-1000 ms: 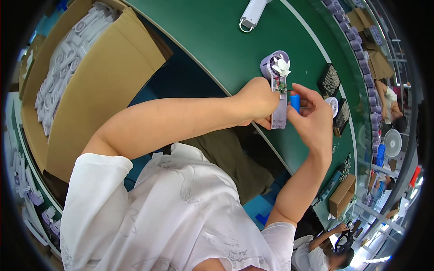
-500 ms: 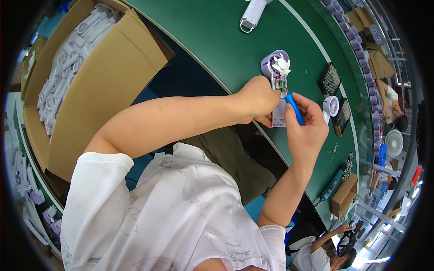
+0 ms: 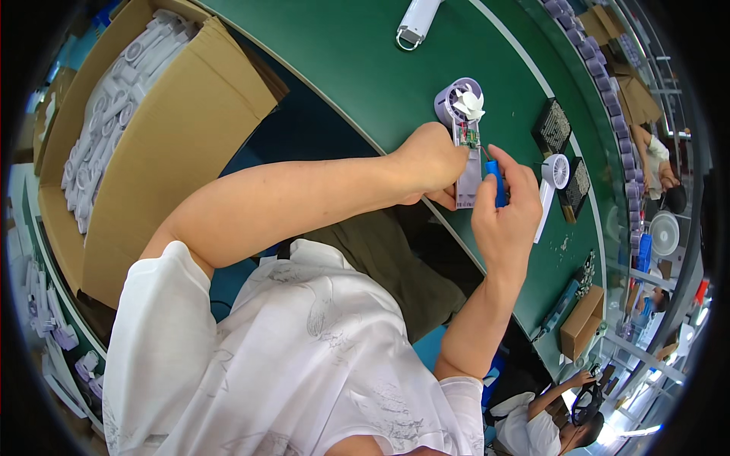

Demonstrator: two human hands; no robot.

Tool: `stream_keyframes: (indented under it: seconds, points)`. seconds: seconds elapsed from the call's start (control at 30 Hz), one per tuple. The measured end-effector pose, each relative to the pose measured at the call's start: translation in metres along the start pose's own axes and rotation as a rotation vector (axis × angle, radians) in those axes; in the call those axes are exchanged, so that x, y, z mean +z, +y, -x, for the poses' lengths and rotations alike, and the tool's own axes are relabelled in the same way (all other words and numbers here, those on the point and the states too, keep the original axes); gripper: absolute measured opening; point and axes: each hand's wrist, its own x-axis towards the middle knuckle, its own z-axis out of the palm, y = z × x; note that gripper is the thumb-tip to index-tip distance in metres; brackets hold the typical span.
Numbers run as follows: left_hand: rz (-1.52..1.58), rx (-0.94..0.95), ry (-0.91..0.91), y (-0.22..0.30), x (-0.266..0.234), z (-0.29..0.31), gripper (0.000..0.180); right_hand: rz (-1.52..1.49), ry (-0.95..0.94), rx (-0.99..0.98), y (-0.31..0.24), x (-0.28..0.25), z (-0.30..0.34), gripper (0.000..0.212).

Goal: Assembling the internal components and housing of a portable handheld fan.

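A handheld fan with its handle casing open (image 3: 468, 178) lies on the green worktable, its purple ring head and white blades pointing away from me. A small green circuit board (image 3: 469, 138) with red wires shows in the handle. My left hand (image 3: 433, 161) is closed on the left edge of the casing, its fingertips partly hidden. In my right hand (image 3: 506, 201), thumb and fingers pinch a blue cylinder that looks like a battery (image 3: 495, 182), just right of the casing. A thin reddish wire seems to rise from its top end.
A white fan (image 3: 556, 172) lies right of my hand, beside two black trays of small parts (image 3: 553, 128). Another white handle piece (image 3: 417, 24) is at the far edge. Left stands a carton (image 3: 175, 144) of white fan parts; a small box (image 3: 582, 323) sits lower right, near another person.
My right hand has shifted slightly left and down, and the blue battery stands more upright. More of the white fan's handle shows beside it. My left hand keeps its hold.
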Motion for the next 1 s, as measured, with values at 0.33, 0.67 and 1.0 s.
stream_keyframes:
  seconds: [0.33,0.67,1.0]
  points:
    - [0.014,0.038,0.003,0.003,0.003,0.004,0.038,0.083,-0.094,-0.01,-0.003,-0.002,-0.007,0.026]
    - [0.025,0.033,-0.005,0.0,0.002,0.002,0.035,0.054,-0.032,0.072,-0.013,0.008,0.002,0.025]
    - [0.037,0.046,0.003,0.004,0.002,0.006,0.036,0.042,0.025,-0.027,-0.008,0.008,0.012,0.026]
